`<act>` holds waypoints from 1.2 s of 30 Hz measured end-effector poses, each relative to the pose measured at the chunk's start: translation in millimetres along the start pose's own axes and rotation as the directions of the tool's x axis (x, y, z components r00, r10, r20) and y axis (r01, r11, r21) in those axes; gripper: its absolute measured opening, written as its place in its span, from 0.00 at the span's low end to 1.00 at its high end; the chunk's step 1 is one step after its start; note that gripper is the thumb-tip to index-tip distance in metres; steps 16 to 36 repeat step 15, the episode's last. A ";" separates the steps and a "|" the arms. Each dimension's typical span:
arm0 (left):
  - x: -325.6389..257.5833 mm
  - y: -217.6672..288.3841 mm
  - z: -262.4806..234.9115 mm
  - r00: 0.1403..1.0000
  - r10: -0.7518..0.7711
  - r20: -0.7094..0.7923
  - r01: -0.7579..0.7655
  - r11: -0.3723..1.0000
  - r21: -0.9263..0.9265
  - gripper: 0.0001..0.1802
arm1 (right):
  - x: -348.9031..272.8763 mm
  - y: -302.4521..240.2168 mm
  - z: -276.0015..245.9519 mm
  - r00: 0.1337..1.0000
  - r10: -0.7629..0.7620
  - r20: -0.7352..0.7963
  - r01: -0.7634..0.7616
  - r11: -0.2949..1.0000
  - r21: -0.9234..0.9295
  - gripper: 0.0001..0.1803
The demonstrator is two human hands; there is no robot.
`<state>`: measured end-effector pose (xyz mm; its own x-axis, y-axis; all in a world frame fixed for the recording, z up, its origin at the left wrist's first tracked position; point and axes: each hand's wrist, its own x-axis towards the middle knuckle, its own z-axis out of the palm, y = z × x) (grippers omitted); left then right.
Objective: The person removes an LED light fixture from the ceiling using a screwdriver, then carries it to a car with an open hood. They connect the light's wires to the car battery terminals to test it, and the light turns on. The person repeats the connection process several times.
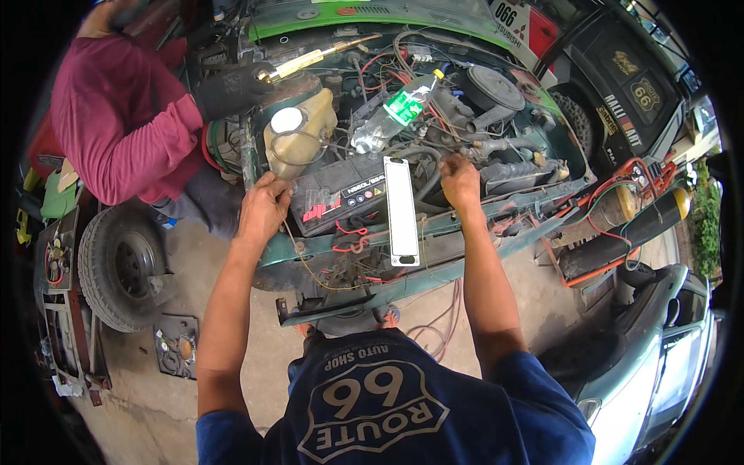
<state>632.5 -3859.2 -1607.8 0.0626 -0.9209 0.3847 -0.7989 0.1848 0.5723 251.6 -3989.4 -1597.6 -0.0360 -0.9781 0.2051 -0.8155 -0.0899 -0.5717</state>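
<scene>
At the left end of a black car battery [360,172] in the engine bay, my left hand [266,206] has its fingers closed round a thin brownish wire [297,246], which hangs over the front panel. My right hand [460,183] is closed, fingertips pinched by the hoses right of the battery. Whatever it pinches is hidden. Between my hands, a long white plate [401,213] lies across the battery's edge and the front panel. A clear plastic bottle with a green label [401,108] rests tilted on the engine. Behind my left hand sits a yellowed fluid reservoir [302,133] with a white cap.
At left, a person in a maroon shirt [128,116] holds a yellowish long tool [302,63] in a black glove [232,91]. A loose wheel [124,267] and a tray of parts [177,345] are on the floor. Gas cylinders [628,240] lie right, near a parked car [651,364].
</scene>
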 end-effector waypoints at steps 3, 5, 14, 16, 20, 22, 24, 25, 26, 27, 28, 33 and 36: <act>-2.6 -1.5 1.8 1.000 -0.011 -0.001 0.011 1.000 -0.005 0.10 | -45.0 5.9 -21.2 0.987 0.072 0.147 -0.070 0.997 -0.022 0.16; -3.1 -1.9 1.7 0.999 -0.037 0.007 0.038 0.999 -0.027 0.10 | -82.3 18.0 -25.7 0.992 -0.055 0.117 0.033 0.982 0.184 0.11; 2.3 -6.2 6.7 1.000 0.001 0.026 0.001 0.995 -0.103 0.09 | -314.9 224.5 59.7 0.505 0.711 0.489 -0.857 0.482 0.184 0.14; 4.5 -5.6 6.1 0.999 0.019 0.046 -0.018 0.999 -0.028 0.09 | -333.5 248.7 85.8 0.440 0.646 0.624 -0.897 0.351 0.269 0.16; 4.5 -5.6 6.1 0.999 0.019 0.046 -0.018 0.999 -0.028 0.09 | -333.5 248.7 85.8 0.440 0.646 0.624 -0.897 0.351 0.269 0.16; 4.5 -5.6 6.1 0.999 0.019 0.046 -0.018 0.999 -0.028 0.09 | -333.5 248.7 85.8 0.440 0.646 0.624 -0.897 0.351 0.269 0.16; 4.5 -5.6 6.1 0.999 0.019 0.046 -0.018 0.999 -0.028 0.09 | -333.5 248.7 85.8 0.440 0.646 0.624 -0.897 0.351 0.269 0.16; 4.5 -5.6 6.1 0.999 0.019 0.046 -0.018 0.999 -0.028 0.09 | -333.5 248.7 85.8 0.440 0.646 0.624 -0.897 0.351 0.269 0.16; 4.5 -5.6 6.1 0.999 0.019 0.046 -0.018 0.999 -0.028 0.09 | -333.5 248.7 85.8 0.440 0.646 0.624 -0.897 0.351 0.269 0.16; 4.5 -5.6 6.1 0.999 0.019 0.046 -0.018 0.999 -0.028 0.09 | -333.5 248.7 85.8 0.440 0.646 0.624 -0.897 0.351 0.269 0.16; 4.5 -5.6 6.1 0.999 0.019 0.046 -0.018 0.999 -0.028 0.09 | -333.5 248.7 85.8 0.440 0.646 0.624 -0.897 0.351 0.269 0.16; 4.5 -5.6 6.1 0.999 0.019 0.046 -0.018 0.999 -0.028 0.09 | -333.5 248.7 85.8 0.440 0.646 0.624 -0.897 0.351 0.269 0.16; 4.5 -5.6 6.1 0.999 0.019 0.046 -0.018 0.999 -0.028 0.09 | -333.5 248.7 85.8 0.440 0.646 0.624 -0.897 0.351 0.269 0.16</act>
